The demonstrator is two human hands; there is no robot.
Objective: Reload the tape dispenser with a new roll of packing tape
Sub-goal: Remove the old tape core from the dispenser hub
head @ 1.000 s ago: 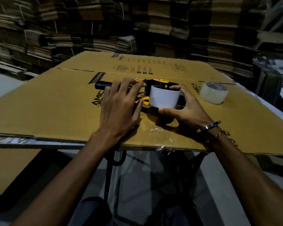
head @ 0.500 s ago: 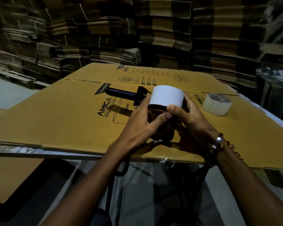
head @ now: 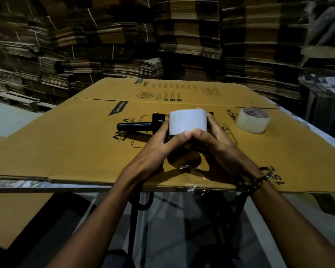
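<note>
Nearest, a crumpled scrap of clear tape (head: 186, 167) on the flattened cardboard sheet (head: 66, 151), as before. Above it, left hand (head: 159, 149) and right hand (head: 219, 149) both clasped round the white tape roll (head: 188, 122), thumbs meeting on its near face. Roll and black tape dispenser (head: 141, 125) held a little farther out than half a second ago, handle pointing left. Beyond on the right, a second tape roll (head: 252, 120) lying unmoved. Behind, stacked flat cartons (head: 182, 35).
</note>
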